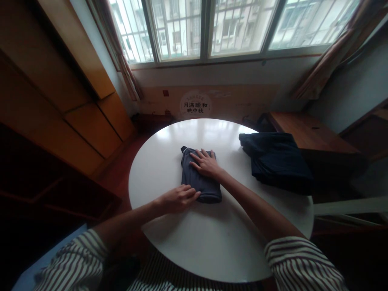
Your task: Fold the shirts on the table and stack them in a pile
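Note:
A dark grey-blue garment (206, 186), folded into a compact rectangle, lies near the middle of the round white table (169, 226). On its far half rests my right hand (207, 163), flat with the fingers spread. My left hand (180, 198) is at the near left edge, its fingers curled in and the thumb against the cloth, gripping that edge. A small black tab or strap (183, 149) sticks out at the far left corner of the garment. What lies under my left fingers is hidden.
Dark navy folded clothing (275, 159) is piled at the table's right edge, partly overhanging it. A wooden desk (309, 131) stands behind it on the right. Wooden cabinets (93, 125) line the left, and a barred window (206, 30) is ahead.

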Demonstrator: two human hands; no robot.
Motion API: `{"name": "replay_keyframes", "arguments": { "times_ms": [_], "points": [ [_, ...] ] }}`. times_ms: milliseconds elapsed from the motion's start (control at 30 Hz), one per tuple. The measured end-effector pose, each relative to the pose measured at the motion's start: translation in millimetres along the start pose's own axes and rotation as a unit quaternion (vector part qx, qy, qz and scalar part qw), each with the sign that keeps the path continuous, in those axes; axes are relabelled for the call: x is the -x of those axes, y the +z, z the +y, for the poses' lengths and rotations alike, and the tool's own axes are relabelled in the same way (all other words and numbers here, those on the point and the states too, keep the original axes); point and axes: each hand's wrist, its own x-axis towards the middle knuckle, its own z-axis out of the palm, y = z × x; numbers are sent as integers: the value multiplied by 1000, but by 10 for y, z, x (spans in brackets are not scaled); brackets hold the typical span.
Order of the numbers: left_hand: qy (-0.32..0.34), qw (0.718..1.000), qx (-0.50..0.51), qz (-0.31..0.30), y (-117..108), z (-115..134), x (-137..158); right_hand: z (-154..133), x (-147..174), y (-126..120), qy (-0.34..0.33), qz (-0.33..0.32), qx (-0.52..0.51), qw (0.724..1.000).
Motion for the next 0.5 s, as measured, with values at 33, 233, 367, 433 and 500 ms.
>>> {"name": "replay_keyframes", "arguments": {
  "times_ms": [33,233,367,433,500],
  "points": [
    [-18,999,26,9,-13,-29,-36,8,-18,-2,-1,0,4,1000],
    [-139,979,148,-5,46,-96,-210,67,-8,9,-23,-1,22,999],
    [-139,971,183,-60,101,62,-126,60,-3,28,-17,2,-2,1000],
    [-126,970,198,-61,55,139,-58,39,-2,12,-3,15,-23,1000],
    [-116,969,211,-48,-17,193,6,42,17,-31,64,72,-43,994]
  ]
}}
